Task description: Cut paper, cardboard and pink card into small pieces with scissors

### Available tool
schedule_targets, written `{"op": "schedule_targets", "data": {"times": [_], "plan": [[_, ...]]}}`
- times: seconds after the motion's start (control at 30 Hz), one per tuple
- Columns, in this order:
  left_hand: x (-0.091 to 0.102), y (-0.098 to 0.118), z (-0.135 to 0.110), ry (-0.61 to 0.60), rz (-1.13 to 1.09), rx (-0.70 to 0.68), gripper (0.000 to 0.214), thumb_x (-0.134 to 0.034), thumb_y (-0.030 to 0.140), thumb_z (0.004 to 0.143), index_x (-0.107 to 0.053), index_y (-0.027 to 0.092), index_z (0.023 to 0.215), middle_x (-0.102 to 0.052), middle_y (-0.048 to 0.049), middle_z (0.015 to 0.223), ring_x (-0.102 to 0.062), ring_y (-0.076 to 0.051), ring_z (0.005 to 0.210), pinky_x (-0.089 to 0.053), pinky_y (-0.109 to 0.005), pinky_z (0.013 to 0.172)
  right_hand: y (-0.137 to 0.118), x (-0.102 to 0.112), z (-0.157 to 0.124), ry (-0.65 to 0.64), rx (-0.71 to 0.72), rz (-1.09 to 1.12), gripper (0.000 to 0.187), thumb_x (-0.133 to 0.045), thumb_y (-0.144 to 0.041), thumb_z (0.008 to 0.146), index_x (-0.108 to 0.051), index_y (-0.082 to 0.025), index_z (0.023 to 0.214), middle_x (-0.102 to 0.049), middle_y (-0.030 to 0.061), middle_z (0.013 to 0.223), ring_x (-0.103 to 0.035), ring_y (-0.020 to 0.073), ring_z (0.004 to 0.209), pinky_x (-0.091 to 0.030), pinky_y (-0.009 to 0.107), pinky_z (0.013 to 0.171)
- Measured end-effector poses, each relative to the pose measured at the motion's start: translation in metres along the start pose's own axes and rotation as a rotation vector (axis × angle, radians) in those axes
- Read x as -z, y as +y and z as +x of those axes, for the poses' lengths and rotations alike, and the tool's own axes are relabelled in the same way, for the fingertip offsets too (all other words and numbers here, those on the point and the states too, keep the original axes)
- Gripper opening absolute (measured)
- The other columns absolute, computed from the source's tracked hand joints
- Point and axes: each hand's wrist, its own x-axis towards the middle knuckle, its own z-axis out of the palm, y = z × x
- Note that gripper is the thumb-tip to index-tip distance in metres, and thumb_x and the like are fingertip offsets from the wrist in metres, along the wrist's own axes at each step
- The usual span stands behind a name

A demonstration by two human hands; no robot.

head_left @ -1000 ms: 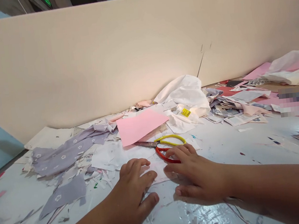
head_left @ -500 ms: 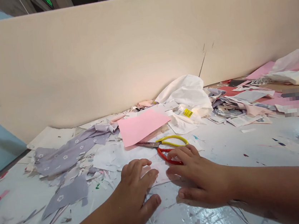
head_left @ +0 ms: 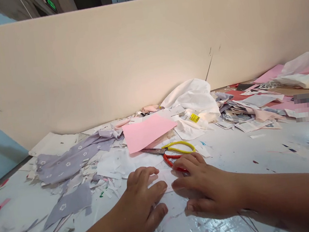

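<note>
My left hand (head_left: pixel 143 201) and my right hand (head_left: pixel 204 186) lie palm-down side by side on the white table top (head_left: pixel 239 151), fingers stretched out. Between and under their fingertips is a small white piece of paper (head_left: pixel 165 178), which both hands press flat. Just beyond my right fingers lie scissors (head_left: pixel 175 151) with one yellow and one red handle loop; the red loop is partly under my fingers. The blades point left under a pink sheet of paper (head_left: pixel 146 131).
Grey patterned fabric scraps (head_left: pixel 70 159) and white paper cuttings litter the left. White cloth (head_left: pixel 194 96) and printed paper scraps (head_left: pixel 243 115) are heaped at the back right. A tall beige board (head_left: pixel 109 61) walls off the table's far side.
Both hands have stayed on the white paper, shifting only slightly; my left fingers have spread a little further forward. The view has moved a touch.
</note>
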Motion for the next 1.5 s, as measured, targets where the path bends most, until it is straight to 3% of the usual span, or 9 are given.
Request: {"op": "schedule_targets", "data": {"times": [0.23,0.47,0.77,0.93,1.17,1.5], "plan": [[0.004,0.000,0.000,-0.035,-0.017,-0.020,0.024,-0.049,0.026,0.078,-0.054,0.027,0.102,-0.043,-0.0069,0.119,-0.034,-0.026,0.113,-0.034,-0.044,0.091,0.000,-0.001,-0.001,-0.004,-0.003,-0.012,0.036,-0.052,-0.045,0.074,-0.054,-0.027,0.105,-0.040,0.0074,0.102,-0.035,0.0255,0.102,-0.025,0.043,0.087],[0.003,0.000,-0.001,-0.041,-0.005,-0.014,0.023,-0.048,0.025,0.078,-0.055,0.027,0.100,-0.043,-0.0068,0.119,-0.034,-0.027,0.114,-0.035,-0.044,0.090,-0.001,-0.001,-0.001,0.001,0.008,-0.009,0.040,-0.051,-0.045,0.075,-0.052,-0.028,0.111,-0.040,0.0080,0.104,-0.034,0.0255,0.103,-0.023,0.043,0.088],[0.004,0.001,0.000,-0.075,-0.020,-0.010,0.024,-0.047,0.027,0.080,-0.052,0.026,0.103,-0.042,-0.0076,0.121,-0.033,-0.027,0.114,-0.032,-0.046,0.092,-0.002,0.000,0.000,0.005,-0.053,-0.013,0.029,-0.052,-0.044,0.073,-0.055,-0.026,0.096,-0.040,0.0064,0.100,-0.037,0.0242,0.097,-0.026,0.042,0.084],[-0.004,-0.003,0.000,0.039,-0.014,-0.003,0.024,-0.050,0.032,0.077,-0.053,0.023,0.099,-0.047,-0.0085,0.114,-0.037,-0.026,0.110,-0.035,-0.044,0.089,-0.003,0.001,-0.001,0.030,-0.065,-0.011,0.025,-0.053,-0.040,0.074,-0.053,-0.023,0.092,-0.040,0.0067,0.101,-0.037,0.0236,0.098,-0.026,0.041,0.086],[0.002,-0.004,0.000,-0.012,0.023,-0.095,0.039,-0.047,0.024,0.079,-0.044,0.022,0.118,-0.051,-0.0060,0.120,-0.038,-0.023,0.112,-0.030,-0.040,0.094,0.000,0.001,0.000,0.045,-0.006,0.038,0.034,-0.051,-0.036,0.075,-0.047,-0.020,0.105,-0.049,0.0070,0.103,-0.039,0.0222,0.097,-0.027,0.039,0.086],[0.001,-0.001,0.001,0.013,0.007,-0.084,0.033,-0.048,0.026,0.078,-0.047,0.022,0.111,-0.058,-0.0053,0.108,-0.043,-0.024,0.107,-0.033,-0.041,0.091,-0.002,0.001,-0.001,0.051,-0.010,0.052,0.040,-0.051,-0.035,0.075,-0.046,-0.017,0.110,-0.053,0.0092,0.101,-0.042,0.0230,0.096,-0.028,0.040,0.086]]}}
